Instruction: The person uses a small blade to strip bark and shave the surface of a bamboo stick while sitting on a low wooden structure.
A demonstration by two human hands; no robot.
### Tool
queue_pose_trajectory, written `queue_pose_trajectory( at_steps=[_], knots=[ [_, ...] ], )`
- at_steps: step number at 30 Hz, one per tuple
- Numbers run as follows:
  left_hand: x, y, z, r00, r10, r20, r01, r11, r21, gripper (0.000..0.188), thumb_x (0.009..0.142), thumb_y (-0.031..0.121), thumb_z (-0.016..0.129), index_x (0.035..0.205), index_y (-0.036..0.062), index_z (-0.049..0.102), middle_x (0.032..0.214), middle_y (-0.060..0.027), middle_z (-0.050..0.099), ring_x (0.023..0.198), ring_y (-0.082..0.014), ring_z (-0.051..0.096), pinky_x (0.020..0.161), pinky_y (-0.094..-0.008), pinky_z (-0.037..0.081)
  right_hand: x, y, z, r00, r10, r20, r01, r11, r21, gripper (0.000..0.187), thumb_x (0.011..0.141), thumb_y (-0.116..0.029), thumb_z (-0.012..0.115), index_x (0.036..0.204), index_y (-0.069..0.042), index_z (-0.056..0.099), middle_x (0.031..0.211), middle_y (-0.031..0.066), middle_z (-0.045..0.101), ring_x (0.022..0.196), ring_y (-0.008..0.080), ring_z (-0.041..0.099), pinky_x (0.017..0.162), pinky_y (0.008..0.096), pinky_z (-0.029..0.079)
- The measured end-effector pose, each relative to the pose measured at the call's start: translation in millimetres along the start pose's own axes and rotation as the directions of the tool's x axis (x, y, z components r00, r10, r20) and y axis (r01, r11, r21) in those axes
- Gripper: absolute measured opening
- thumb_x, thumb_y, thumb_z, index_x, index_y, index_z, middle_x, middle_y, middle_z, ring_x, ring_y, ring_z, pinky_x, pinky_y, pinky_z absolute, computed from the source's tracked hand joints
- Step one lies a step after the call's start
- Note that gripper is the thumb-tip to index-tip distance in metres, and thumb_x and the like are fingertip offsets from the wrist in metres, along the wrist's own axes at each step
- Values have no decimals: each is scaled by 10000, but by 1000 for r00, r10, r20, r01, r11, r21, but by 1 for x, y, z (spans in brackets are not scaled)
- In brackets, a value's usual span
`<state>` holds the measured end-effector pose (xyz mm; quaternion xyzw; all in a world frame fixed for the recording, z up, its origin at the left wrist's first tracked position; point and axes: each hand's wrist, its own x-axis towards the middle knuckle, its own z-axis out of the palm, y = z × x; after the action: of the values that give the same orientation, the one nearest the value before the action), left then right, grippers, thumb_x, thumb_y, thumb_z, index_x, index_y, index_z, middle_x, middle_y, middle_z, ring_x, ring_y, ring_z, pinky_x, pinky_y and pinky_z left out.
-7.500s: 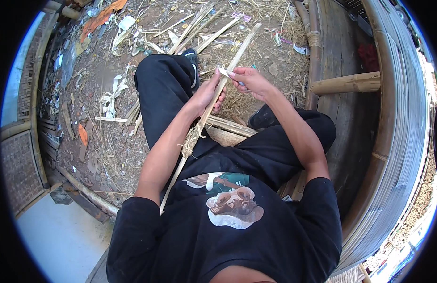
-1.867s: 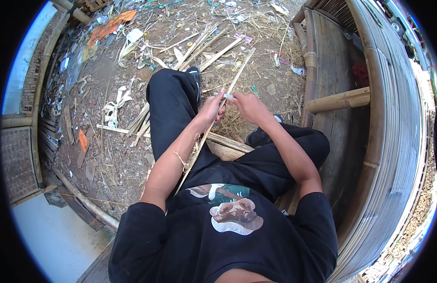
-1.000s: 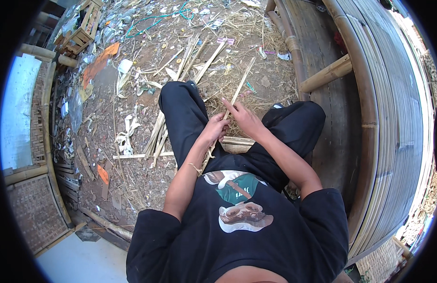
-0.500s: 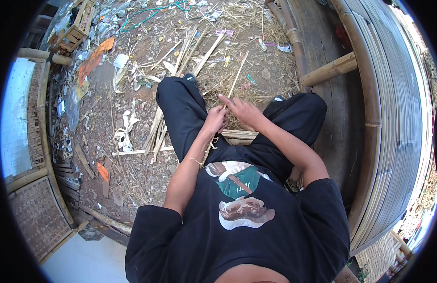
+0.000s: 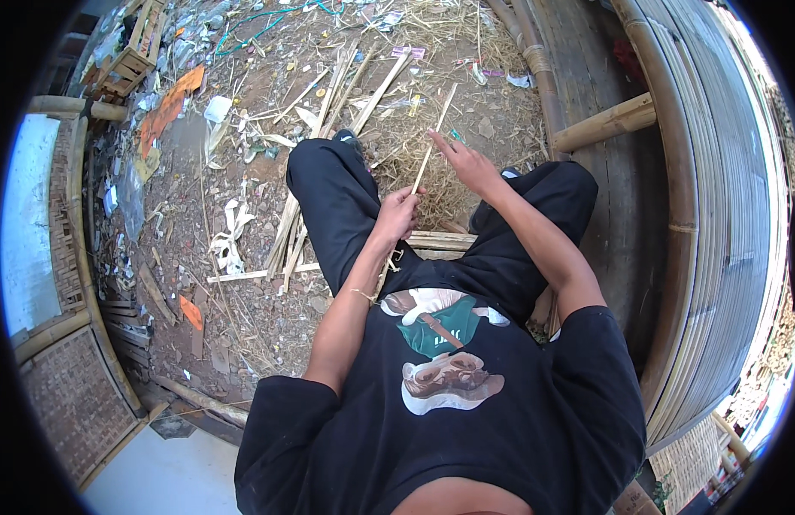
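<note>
Your left hand (image 5: 399, 215) is closed around the thin strip (image 5: 423, 167), which slants up between your knees; your right hand (image 5: 473, 169) extends fingers beside it (whether they grip anything, I can't tell). Some shaving seems done, given the frayed fibres (image 5: 362, 295); what's left doesn't show.

The printed T-shirt (image 5: 453, 442) is black — so are the trousers (image 5: 323, 193).

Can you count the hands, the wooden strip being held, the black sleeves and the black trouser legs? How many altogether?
Hands: 2 (left hand, right hand)
Held wooden strip: 1
Black sleeves: 2 (left sleeve, right sleeve)
Black trouser legs: 2 (left leg, right leg)
Total: 7
</note>
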<state>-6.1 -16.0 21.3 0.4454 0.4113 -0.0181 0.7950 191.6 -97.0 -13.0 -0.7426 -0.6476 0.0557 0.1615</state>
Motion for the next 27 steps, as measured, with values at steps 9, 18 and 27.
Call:
queue_pose_trajectory(
  at_steps=[9,18,27],
  knots=[
    [13,-19,-1,985,90,-145,-59,976,209,187,883,133,494,967,9,604,564,17,473,411,-82,421,351,-255,307,-22,-50,-5,982,-167,90,160,984,83,780,824,-19,492,1490,-280,181,771,100,491,640,270,625,580,404,540],
    [15,-16,-2,971,182,-155,-106,909,404,195,859,147,500,906,10,631,547,-10,506,467,-88,459,444,-294,360,-15,-26,14,968,-245,59,251,958,-138,769,835,-46,485,1493,-282,165,768,87,535,580,234,636,518,356,550],
    [3,-21,-4,990,101,-103,-71,963,259,234,919,114,460,1096,42,595,534,59,395,371,-41,320,332,-219,247,-2,39,18,988,121,-97,-141,959,-245,807,801,14,499,1484,-289,193,798,100,561,604,230,645,523,336,552]
  ],
)
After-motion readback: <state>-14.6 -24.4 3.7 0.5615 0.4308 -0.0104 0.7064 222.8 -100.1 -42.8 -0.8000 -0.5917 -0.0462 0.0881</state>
